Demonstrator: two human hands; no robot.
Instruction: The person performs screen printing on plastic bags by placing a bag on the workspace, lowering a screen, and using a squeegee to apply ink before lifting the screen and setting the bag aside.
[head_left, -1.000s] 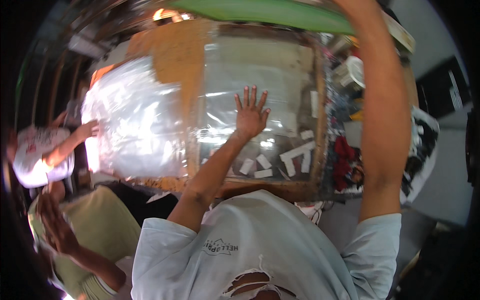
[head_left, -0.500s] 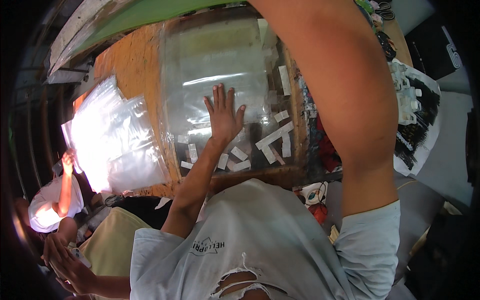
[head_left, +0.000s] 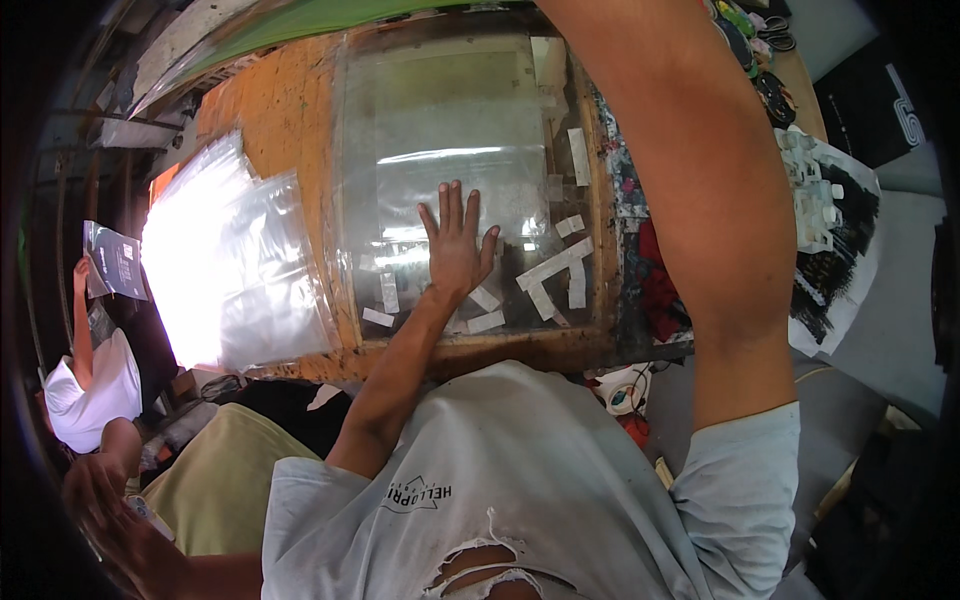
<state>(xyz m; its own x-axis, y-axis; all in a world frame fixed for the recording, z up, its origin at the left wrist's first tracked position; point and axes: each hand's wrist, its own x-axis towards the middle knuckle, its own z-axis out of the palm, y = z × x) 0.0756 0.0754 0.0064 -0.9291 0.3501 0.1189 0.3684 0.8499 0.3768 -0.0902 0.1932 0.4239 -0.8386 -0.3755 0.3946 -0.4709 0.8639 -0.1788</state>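
Note:
My left hand (head_left: 458,245) lies flat with fingers spread on a clear plastic bag (head_left: 440,185), holding nothing. The bag rests on a dark, glassy work surface framed in wood (head_left: 470,352). Below and right of the hand, several strips of white tape (head_left: 556,263) stick to that surface. From the right sleeve my right arm (head_left: 730,220) reaches up across the view. Its hand lies beyond the top edge, so what it does is hidden.
A stack of shiny clear bags (head_left: 262,270) lies on the orange wooden board to the left. Farther left, a co-worker's hand holds up a dark printed pouch (head_left: 115,262). Another person's hands (head_left: 125,515) are at lower left. Small bottles (head_left: 822,200) stand at right on black-smeared paper.
My left hand stays flat on the bag, while the view has shifted slightly. At far left, the co-worker's hand has moved from beside the bag stack and now holds up a dark pouch.

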